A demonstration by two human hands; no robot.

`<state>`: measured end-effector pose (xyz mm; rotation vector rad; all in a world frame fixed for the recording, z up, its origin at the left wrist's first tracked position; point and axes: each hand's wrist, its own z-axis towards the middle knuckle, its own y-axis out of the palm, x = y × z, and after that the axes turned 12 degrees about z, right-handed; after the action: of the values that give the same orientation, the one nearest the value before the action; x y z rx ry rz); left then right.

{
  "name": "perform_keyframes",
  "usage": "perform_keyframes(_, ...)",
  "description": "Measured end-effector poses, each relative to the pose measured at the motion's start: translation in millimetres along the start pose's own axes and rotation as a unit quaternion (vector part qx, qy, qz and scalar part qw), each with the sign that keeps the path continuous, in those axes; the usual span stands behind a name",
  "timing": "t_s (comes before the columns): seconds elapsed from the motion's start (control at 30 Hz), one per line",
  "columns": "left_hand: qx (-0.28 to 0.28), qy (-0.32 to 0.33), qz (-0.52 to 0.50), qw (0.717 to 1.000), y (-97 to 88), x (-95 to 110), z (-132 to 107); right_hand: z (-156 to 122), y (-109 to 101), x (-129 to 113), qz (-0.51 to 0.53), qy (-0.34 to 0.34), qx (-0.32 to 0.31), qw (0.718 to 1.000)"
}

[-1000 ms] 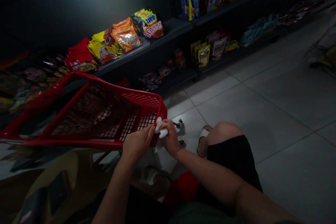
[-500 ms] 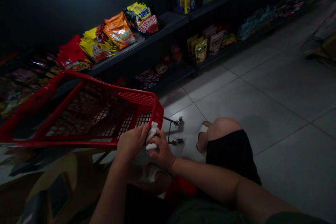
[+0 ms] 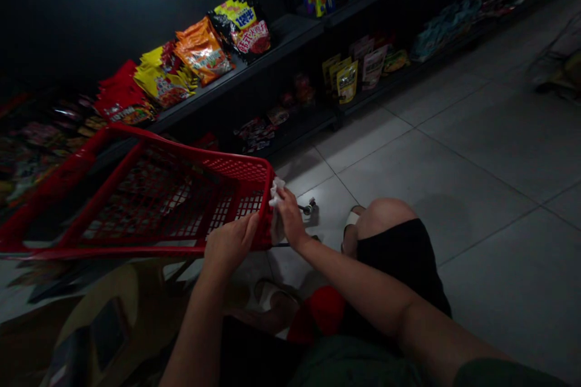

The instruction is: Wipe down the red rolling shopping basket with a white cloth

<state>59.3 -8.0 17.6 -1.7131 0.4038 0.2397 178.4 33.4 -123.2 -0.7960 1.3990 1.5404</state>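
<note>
**Right grip [image 3: 290, 219] pinches a crumpled white cloth [image 3: 276, 208] on a red plastic mesh basket [image 3: 236, 164].**
The cloth lies in that narrow hold, against the basket's end wall. The left grip [image 3: 229, 246] sits just beside it at the basket's edge; whether it is closed, I cannot tell.

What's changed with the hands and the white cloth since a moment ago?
The right hand has moved up the end of the red basket, taking the white cloth with it, away from the left hand. The basket and snack shelves look unchanged.
</note>
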Motion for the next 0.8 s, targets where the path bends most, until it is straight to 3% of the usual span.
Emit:
perform_keyframes(0.1,-0.011,-0.001,0.005,1.000,0.2,-1,3,-44,6,-2,0.000,0.000,0.001,1.000)
perform_keyframes(0.2,-0.017,0.004,0.008,1.000,0.0,-1,1,-54,7,0,0.025,0.006,0.003,1.000)
perform_keyframes(0.4,-0.005,0.019,0.004,1.000,1.1,3,-12,33,-8,2,0.046,0.056,0.121,0.990)
perform_keyframes(0.47,0.000,0.022,0.001,1.000,1.1,4,-14,46,-7,0,0.014,0.062,0.129,0.990)
perform_keyframes(0.53,0.002,0.020,0.000,1.000,1.0,4,-12,34,-3,-4,-0.016,0.036,0.110,0.993)
perform_keyframes(0.7,-0.023,-0.003,0.022,0.999,-0.1,0,-5,-39,6,-9,-0.022,-0.021,-0.013,0.999)
perform_keyframes(0.8,-0.029,-0.009,0.026,0.999,-2.1,3,-6,-31,1,-3,0.000,0.001,0.005,1.000)
